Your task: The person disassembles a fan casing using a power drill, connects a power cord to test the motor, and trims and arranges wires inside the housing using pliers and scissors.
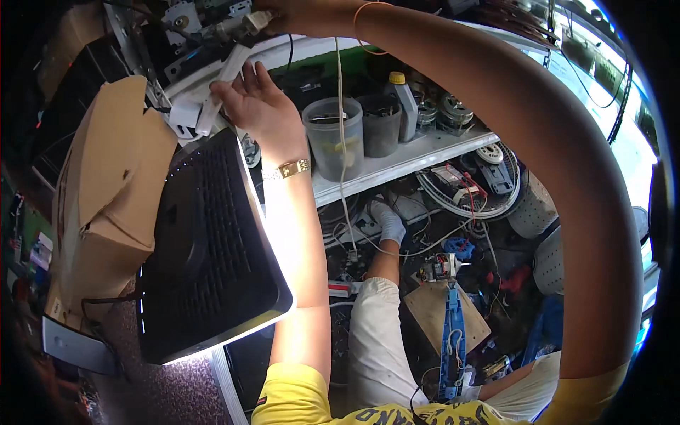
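Black ridged panel, glowing along its lower edge and tilted beside the person's left forearm, serves as the reference for all positions. White shelf: beyond the panel and to its right, the largest piece of furniture in view. Cardboard box: creased, just left of the panel. Oval wire guard: well right of the panel, below the shelf, with loose parts inside it. Translucent tub and darker tub: right of the panel, side by side on the shelf. Left hand: beyond the panel's upper corner, thumb against a slim white bar, other fingers parted and loosely bent; from where I stand, I cannot tell whether it grips. Right hand: farther beyond the same corner, its dark fingers meeting a pale block; grasp or mere touch, I cannot tell. White bar: slanting just beyond that corner. White adapter: near the bar's lower end, close to the panel. Pale block: past the bar's upper end, farther from the panel.
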Motion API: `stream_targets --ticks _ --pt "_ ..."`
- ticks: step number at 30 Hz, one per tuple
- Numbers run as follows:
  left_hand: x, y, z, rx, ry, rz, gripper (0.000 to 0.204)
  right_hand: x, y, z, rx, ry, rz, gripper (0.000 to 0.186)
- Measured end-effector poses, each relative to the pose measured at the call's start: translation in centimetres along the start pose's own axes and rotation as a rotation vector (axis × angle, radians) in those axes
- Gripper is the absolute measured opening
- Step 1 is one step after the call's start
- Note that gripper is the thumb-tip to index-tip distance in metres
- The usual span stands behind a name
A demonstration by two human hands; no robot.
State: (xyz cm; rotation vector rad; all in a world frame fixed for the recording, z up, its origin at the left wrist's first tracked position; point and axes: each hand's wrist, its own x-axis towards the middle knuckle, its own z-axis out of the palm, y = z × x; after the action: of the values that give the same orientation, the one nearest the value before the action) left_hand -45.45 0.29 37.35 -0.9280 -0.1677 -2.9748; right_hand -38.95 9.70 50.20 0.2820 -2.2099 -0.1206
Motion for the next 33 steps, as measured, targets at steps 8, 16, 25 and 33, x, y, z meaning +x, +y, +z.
stream_targets --ticks 8,16,25,33 --pt "0.4 -1.5 0.1 0.003 -0.117 -0.005 0.062 5.2 -3.6 0.0 0.022 -0.278 0.403 0.048" --pt "0.6 -0.3 1.2 -0.017 -0.091 -0.015 0.050 4.2 -4.0 1.5 0.053 -0.183 0.441 0.050" --pt "0.4 -0.7 0.6 -0.008 -0.096 -0.076 0.050 3.5 -1.5 1.0 -0.049 -0.197 0.377 0.058" --pt "1.1 -1.8 -0.1 -0.008 -0.100 -0.032 0.040 6.4 0.8 -2.7 0.047 -0.019 0.108 0.028"
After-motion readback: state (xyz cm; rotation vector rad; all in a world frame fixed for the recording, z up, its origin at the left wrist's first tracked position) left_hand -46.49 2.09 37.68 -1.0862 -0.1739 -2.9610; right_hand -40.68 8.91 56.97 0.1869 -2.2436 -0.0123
